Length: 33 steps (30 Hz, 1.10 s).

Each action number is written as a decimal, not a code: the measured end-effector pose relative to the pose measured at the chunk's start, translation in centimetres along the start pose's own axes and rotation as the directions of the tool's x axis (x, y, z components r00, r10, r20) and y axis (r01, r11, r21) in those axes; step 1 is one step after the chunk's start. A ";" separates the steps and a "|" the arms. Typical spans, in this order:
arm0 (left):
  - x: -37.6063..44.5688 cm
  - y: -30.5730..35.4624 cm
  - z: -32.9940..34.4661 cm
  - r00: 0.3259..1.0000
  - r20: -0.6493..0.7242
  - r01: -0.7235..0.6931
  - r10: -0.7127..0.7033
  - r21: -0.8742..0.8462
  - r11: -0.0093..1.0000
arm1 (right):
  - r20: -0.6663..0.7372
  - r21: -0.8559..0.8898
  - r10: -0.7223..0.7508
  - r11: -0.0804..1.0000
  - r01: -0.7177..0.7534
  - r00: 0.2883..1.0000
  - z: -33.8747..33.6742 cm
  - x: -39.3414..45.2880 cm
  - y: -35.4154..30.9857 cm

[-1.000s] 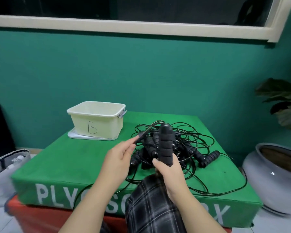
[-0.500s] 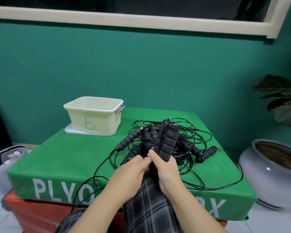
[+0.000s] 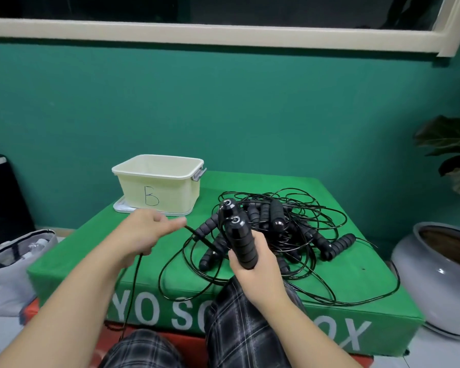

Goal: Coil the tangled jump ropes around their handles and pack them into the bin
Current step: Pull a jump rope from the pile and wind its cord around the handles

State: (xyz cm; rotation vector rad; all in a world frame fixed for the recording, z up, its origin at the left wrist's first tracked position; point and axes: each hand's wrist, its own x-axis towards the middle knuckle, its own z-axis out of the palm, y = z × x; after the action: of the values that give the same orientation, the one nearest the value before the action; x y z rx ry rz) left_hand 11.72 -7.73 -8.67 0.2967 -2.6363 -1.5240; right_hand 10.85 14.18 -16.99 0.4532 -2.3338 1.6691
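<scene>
Bags sit at the far left on the floor: a dark bag (image 3: 0, 197) behind and a pale grey bag (image 3: 14, 261) with a black-edged opening in front. Beside them stands the green plyo box (image 3: 72, 258), white lettering on its front face, resting on a red base (image 3: 29, 310). Toward its far left corner is the cream bin (image 3: 158, 185), marked with a hand-drawn "B", standing on its own lid (image 3: 120, 207) and showing nothing inside from this angle.

Nearer, the left hand (image 3: 141, 232) hovers over the box with its fingers curled round a black cord (image 3: 133, 285); this grip holds the cord where it passes through the fist, one end running out past the thumb toward the pile, the other dropping over the box's front edge toward a plaid-clad knee (image 3: 141, 349).

To its right, the right hand (image 3: 252, 264) is wrapped tightly around two black foam handles (image 3: 237, 235), held together and tilted up and away, their capped ends pointing toward the bin. Behind and right of them lies the tangled pile of jump ropes (image 3: 284, 229) in the middle of the box top, several ridged handles poking out, thin cord loops spreading to the right edge and front.

At the far right, a grey glazed pot (image 3: 433, 285) stands on the floor, with dark plant leaves (image 3: 449, 147) above it.
</scene>
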 end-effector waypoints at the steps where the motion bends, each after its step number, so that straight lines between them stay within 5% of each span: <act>1: -0.1 0.4 -0.1 0.996 0.078 0.054 -0.038 -0.213 0.976 | 0.013 -0.040 -0.014 0.999 0.015 1.000 0.0 0.2 0.0; 3: -0.8 1.4 -0.1 0.977 0.208 0.152 -0.056 -0.481 0.864 | 0.051 -0.139 -0.027 0.990 0.034 0.998 -0.1 0.6 0.2; 6: -1.7 2.2 0.3 0.968 0.250 0.159 -0.010 -0.588 0.793 | 0.120 -0.334 -0.077 0.936 0.114 0.990 -0.1 1.2 0.0; 12: -3.0 3.1 2.6 0.980 0.195 0.067 0.032 -0.478 0.876 | 0.296 -0.700 -0.178 0.628 0.340 0.938 1.5 1.2 0.0; 18: -3.6 2.3 4.5 0.990 0.136 0.010 0.030 -0.287 0.958 | 0.277 -0.790 -0.037 0.560 0.249 0.960 2.9 1.9 -0.4; 33: -4.1 -2.3 5.7 0.945 0.325 -0.008 0.039 -0.099 0.995 | 0.077 -0.519 0.280 0.831 -0.201 0.957 3.3 3.9 -0.8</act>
State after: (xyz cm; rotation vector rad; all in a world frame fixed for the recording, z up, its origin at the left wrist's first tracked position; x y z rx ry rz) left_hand 15.02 -3.12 -13.39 0.0024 -2.7783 -1.8273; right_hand 7.56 10.33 -15.91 0.1827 -2.9100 1.0492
